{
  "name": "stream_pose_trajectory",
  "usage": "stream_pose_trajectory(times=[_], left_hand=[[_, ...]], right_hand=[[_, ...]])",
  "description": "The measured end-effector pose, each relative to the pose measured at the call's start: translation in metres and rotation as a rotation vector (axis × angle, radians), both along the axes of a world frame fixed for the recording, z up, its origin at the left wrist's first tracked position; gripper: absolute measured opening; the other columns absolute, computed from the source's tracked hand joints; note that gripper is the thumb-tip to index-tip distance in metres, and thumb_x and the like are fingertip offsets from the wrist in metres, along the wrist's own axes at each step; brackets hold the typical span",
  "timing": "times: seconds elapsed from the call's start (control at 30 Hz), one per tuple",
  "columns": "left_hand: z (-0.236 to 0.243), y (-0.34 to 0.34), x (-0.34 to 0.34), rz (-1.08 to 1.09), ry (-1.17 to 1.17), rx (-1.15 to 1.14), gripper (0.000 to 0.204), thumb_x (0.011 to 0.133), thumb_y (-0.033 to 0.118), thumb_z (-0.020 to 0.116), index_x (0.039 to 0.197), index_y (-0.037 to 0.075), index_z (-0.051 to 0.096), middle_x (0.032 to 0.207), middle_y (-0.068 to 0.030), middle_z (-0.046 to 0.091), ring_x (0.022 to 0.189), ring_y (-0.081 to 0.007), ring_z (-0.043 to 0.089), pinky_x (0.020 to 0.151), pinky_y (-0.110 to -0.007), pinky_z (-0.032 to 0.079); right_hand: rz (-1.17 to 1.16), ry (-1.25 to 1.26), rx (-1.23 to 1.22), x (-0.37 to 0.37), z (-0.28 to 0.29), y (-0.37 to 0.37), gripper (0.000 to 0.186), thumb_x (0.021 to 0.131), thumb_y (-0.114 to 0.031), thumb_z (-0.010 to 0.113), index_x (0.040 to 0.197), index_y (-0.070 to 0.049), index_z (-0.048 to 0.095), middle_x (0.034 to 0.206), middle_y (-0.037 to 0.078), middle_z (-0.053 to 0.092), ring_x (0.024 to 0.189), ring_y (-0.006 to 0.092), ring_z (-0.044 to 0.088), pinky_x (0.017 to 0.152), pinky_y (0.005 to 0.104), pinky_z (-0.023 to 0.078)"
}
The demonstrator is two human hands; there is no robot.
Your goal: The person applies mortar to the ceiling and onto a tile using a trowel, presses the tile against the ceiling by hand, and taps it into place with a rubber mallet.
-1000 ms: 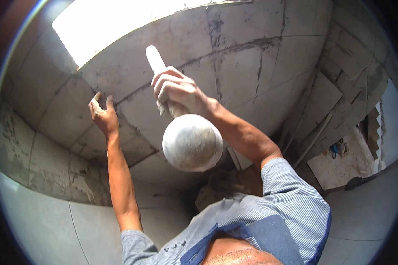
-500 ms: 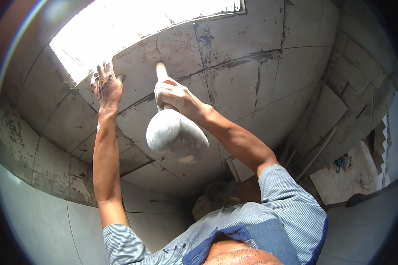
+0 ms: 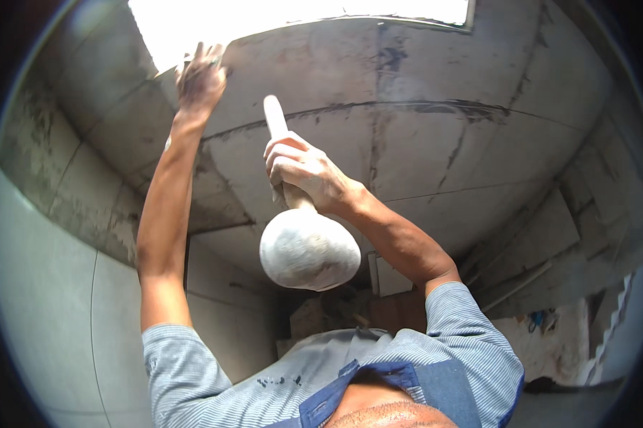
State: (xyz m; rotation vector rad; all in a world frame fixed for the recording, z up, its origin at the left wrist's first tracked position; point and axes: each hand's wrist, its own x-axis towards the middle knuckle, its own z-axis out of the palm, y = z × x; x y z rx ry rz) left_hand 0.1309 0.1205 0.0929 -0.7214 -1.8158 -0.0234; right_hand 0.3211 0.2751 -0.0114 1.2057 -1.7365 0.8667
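Note:
My right hand (image 3: 300, 167) is wrapped round the handle of a mallet with a large, rounded white head (image 3: 311, 250). The grip is close to the head, and the handle's free end points up toward the tiled wall. My left hand (image 3: 202, 82) is raised at the lower edge of the bright opening, fingers spread, beside a large grey wall tile (image 3: 300, 64). It holds nothing that I can see, and it is slightly blurred. Whether its palm presses on the tile I cannot tell.
A bright window opening (image 3: 214, 21) cuts into the wall at the top. Dark smears mark the tile joints (image 3: 443, 107). At the right lean boards or tile pieces (image 3: 542, 221). Pale smooth panels (image 3: 50, 299) cover the lower left. Loose items lie in shadow below.
The view has shifted, so the wall and window sit higher and further right. Against the wall, the mallet has come lower, its handle end away from the tile below the window. Left hand remains near the opening.

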Motion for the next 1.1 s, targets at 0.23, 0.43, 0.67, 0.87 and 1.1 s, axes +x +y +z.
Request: stream_pose_trajectory(times=[0.23, 0.43, 0.67, 0.87, 1.1], left_hand=[[0.016, -0.048, -0.091, 0.333, -0.201, -0.440, 0.038, 0.078, 0.009, 0.061, 0.115, 0.002, 0.055, 0.097, -0.0146, 0.062, 0.086, -0.0280, 0.061, 0.077, -0.035, 0.049], [0.014, -0.037, -0.045, -0.298, -0.284, 0.059, 0.035, 0.077, -0.001, 0.046, 0.108, 0.000, 0.063, 0.103, -0.0205, 0.064, 0.091, -0.0294, 0.064, 0.082, -0.038, 0.050], [0.022, -0.084, -0.012, -0.810, -0.696, 0.454, 0.047, 0.081, 0.010, 0.061, 0.125, 0.004, 0.048, 0.118, -0.0156, 0.057, 0.107, -0.0233, 0.055, 0.094, -0.030, 0.041], [-0.077, -0.116, -0.031, -0.530, -0.618, 0.813, 0.029, 0.075, 0.018, 0.071, 0.097, 0.003, 0.062, 0.097, -0.0108, 0.067, 0.088, -0.0198, 0.063, 0.076, -0.034, 0.050], [-0.127, -0.092, -0.027, -0.438, -0.645, 0.833, 0.019, 0.073, 0.012, 0.069, 0.087, 0.000, 0.063, 0.086, -0.0163, 0.067, 0.083, -0.0323, 0.065, 0.070, -0.038, 0.050]], right_hand=[[-0.143, -0.019, 0.074, -0.057, 0.004, -0.040, 0.024, 0.058, -0.008, 0.065, 0.073, -0.004, 0.047, 0.077, 0.011, 0.051, 0.085, 0.0308, 0.052, 0.074, 0.0409, 0.047], [-0.015, 0.089, 0.053, -0.059, 0.020, -0.056, 0.020, 0.062, -0.003, 0.061, 0.076, -0.003, 0.047, 0.082, 0.012, 0.052, 0.089, 0.0318, 0.051, 0.076, 0.0409, 0.047], [-0.050, 0.026, 0.073, -0.066, 0.040, -0.083, 0.017, 0.066, 0.002, 0.058, 0.077, 0.000, 0.046, 0.082, 0.013, 0.049, 0.091, 0.0312, 0.050, 0.079, 0.0385, 0.044], [-0.083, 0.039, 0.086, -0.079, 0.048, -0.106, 0.015, 0.069, 0.000, 0.056, 0.083, -0.001, 0.051, 0.088, 0.011, 0.054, 0.097, 0.0281, 0.051, 0.083, 0.0338, 0.044], [-0.146, 0.078, 0.128, -0.091, 0.049, -0.112, 0.016, 0.070, -0.001, 0.058, 0.085, 0.000, 0.053, 0.091, 0.012, 0.055, 0.094, 0.0280, 0.053, 0.083, 0.0326, 0.045]])
